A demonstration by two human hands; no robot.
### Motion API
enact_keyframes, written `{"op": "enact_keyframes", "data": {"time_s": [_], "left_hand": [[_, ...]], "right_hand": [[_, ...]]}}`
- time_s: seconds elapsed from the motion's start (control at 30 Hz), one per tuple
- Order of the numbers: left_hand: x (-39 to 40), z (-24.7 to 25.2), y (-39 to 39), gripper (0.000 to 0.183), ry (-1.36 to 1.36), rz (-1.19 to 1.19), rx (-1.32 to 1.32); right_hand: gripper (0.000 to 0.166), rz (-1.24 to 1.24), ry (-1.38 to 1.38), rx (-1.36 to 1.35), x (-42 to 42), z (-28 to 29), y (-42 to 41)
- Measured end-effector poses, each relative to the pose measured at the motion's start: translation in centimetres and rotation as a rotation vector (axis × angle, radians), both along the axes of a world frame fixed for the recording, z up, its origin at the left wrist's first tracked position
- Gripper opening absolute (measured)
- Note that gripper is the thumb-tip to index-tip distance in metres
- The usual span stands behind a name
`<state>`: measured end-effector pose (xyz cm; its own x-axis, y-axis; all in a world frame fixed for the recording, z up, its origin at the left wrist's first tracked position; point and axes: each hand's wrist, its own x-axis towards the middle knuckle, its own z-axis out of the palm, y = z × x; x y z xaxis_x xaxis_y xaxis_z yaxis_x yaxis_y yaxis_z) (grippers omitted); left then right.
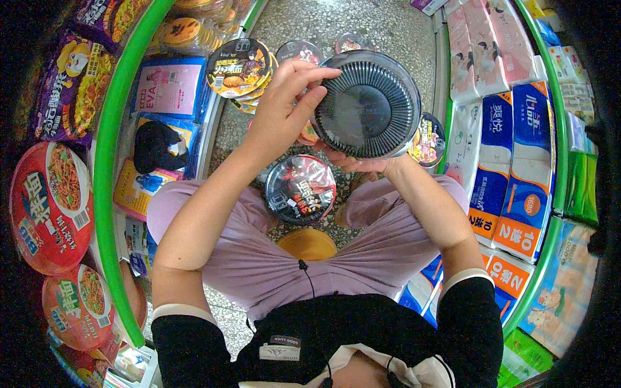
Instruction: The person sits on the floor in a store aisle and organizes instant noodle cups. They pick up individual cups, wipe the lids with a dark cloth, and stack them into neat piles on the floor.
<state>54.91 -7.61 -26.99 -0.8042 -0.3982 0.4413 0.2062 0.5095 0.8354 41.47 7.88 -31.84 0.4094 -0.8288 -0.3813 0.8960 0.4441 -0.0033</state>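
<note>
A round black plastic bowl point(367, 104) is held up in front of me, its ribbed base turned towards my eyes. My right hand point(356, 157) grips it from below, most of the fingers hidden under its rim. At the bowl's left edge is my left hand point(291, 99), index finger and thumb over the rim; whether they grip it cannot be told. On the speckled floor between my feet sits a black instant noodle bowl point(301, 189) with a printed lid. More lidded bowls lie beyond: a stack with yellow and black lids point(237, 68), a dark one point(302, 51) and one point(427, 140) at right.
Green-edged shelves point(107, 194) curve along both sides. Left hold noodle packs point(73, 87), red noodle bowls point(51, 208) and bagged round biscuits point(187, 34). Tissue packs point(521, 160) are stacked at right. A yellow stool point(308, 244) shows between my legs.
</note>
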Motion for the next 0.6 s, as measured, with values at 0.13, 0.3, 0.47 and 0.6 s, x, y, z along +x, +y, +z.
{"op": "enact_keyframes", "data": {"time_s": [0.13,0.3,0.47,0.6], "left_hand": [[0.0,-0.1,0.1,0.024,-0.010,-0.002,0.051],[-0.6,-1.6,0.0,0.028,0.009,0.045,-0.071],[0.1,-2.1,1.0,0.047,-0.151,0.003,0.392],[0.3,-1.1,-0.2,0.053,-0.194,-0.047,0.748]], "right_hand": [[0.057,0.006,-0.039,-0.107,0.1,-0.3,-0.2],[0.043,-0.140,0.220,-0.102,-0.4,-0.7,-0.1],[0.030,-0.324,0.781,0.111,0.1,0.1,-1.5],[0.024,-0.438,0.869,0.117,-1.5,-2.3,-0.7]]}}
